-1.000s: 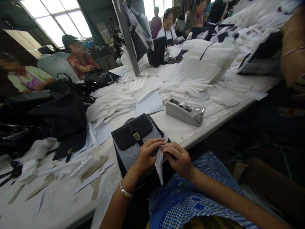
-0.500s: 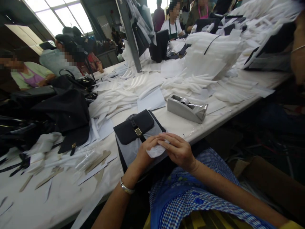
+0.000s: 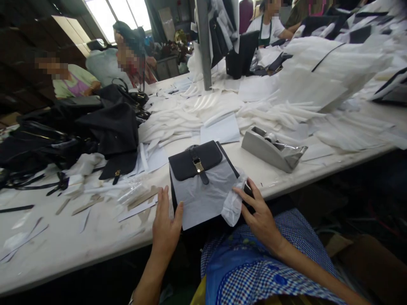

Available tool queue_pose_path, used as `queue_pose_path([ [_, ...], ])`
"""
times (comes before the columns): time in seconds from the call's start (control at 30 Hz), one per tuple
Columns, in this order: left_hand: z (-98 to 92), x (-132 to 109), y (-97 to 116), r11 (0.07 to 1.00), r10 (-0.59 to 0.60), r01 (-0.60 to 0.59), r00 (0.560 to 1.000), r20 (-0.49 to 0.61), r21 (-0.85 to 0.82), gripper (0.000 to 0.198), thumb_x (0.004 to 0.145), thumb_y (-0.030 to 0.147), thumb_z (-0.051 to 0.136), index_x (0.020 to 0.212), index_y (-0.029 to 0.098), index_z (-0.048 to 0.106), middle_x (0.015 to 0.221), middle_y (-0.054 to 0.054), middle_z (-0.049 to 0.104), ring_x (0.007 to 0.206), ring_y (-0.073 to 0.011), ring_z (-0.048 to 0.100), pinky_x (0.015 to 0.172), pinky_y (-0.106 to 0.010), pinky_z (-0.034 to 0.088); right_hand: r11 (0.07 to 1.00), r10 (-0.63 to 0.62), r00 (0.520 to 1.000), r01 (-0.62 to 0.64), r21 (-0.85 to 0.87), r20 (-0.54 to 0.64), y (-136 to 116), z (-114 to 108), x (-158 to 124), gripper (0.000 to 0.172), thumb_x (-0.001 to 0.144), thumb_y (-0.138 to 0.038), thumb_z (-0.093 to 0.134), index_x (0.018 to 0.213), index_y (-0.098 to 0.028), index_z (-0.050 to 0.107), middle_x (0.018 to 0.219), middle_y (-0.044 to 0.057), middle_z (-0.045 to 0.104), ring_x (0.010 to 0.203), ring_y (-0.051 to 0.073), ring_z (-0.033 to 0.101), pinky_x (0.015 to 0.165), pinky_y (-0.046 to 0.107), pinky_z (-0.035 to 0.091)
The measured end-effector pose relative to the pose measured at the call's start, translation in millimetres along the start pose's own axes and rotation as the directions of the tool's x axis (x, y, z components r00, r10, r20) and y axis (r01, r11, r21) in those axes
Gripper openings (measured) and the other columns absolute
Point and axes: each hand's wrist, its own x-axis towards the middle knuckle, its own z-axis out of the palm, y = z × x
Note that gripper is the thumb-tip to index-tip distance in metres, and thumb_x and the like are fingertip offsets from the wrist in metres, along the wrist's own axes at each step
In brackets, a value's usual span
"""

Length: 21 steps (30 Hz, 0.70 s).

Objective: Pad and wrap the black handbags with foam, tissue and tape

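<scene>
A small black handbag [image 3: 203, 162] with a gold clasp lies flat at the table's front edge, its flap closed over grey-white tissue paper [image 3: 199, 199] that covers the front. Along the bag's left side is my left hand [image 3: 167, 222], fingers straight and thumb apart, holding nothing. My right hand [image 3: 262, 218] is at the bag's lower right edge, its fingers closed on a crumpled white wrapping [image 3: 232, 209]. What lies inside that wrapping is hidden.
A grey tape dispenser [image 3: 270, 150] stands right of the bag. White paper rolls [image 3: 178, 123] are heaped behind it. Black bags [image 3: 117, 123] pile up at left, near cardboard strips [image 3: 143, 198]. A metal post [image 3: 203, 46] rises from the table; co-workers [image 3: 74, 80] are beyond.
My hands have parted from together over the bag's lower right corner. The left moved to the bag's left side, the right to its right edge. The view has swung right.
</scene>
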Motion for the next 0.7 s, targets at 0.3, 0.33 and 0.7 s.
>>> queue_pose_path([
  [0.3, 27.2, -38.9, 10.1, 0.897, -0.15, 0.199, 0.977, 0.151, -0.396, 0.065, 0.091, 0.035, 0.063, 0.149, 0.021, 0.038, 0.141, -0.017, 0.056, 0.123, -0.0295, 0.06, 0.099, -0.048, 0.053, 0.984, -0.133, 0.99, 0.126, 0.13, 0.049, 47.1, -14.0, 77.2, 0.032, 0.091, -0.025, 0.06, 0.121, -0.031, 0.07, 0.144, 0.006, 0.053, 0.132, 0.025, 0.051, 0.115, 0.043, 0.037],
  [0.33, 29.4, -47.3, 16.1, 0.871, -0.121, 0.192, 0.976, 0.18, -0.452, 0.066, 0.092, 0.033, 0.062, 0.151, 0.022, 0.034, 0.141, -0.017, 0.055, 0.12, -0.0279, 0.062, 0.096, -0.045, 0.056, 0.976, -0.168, 0.982, 0.153, 0.154, 0.087, 52.8, -17.7, 96.4, 0.031, 0.09, -0.026, 0.062, 0.118, -0.03, 0.072, 0.141, 0.006, 0.056, 0.13, 0.025, 0.053, 0.113, 0.043, 0.039],
  [0.7, -42.2, 3.9, 75.6, 0.91, 0.396, -0.328, 0.869, 0.295, -0.254, 0.015, 0.093, 0.027, 0.056, 0.098, 0.028, 0.07, 0.084, 0.0, 0.076, 0.071, -0.0163, 0.073, 0.064, -0.022, 0.06, 0.926, -0.339, 0.936, 0.315, 0.207, 0.096, 43.3, -19.2, 153.7, 0.023, 0.087, -0.022, 0.068, 0.108, -0.028, 0.076, 0.139, 0.006, 0.059, 0.129, 0.025, 0.054, 0.113, 0.048, 0.04],
])
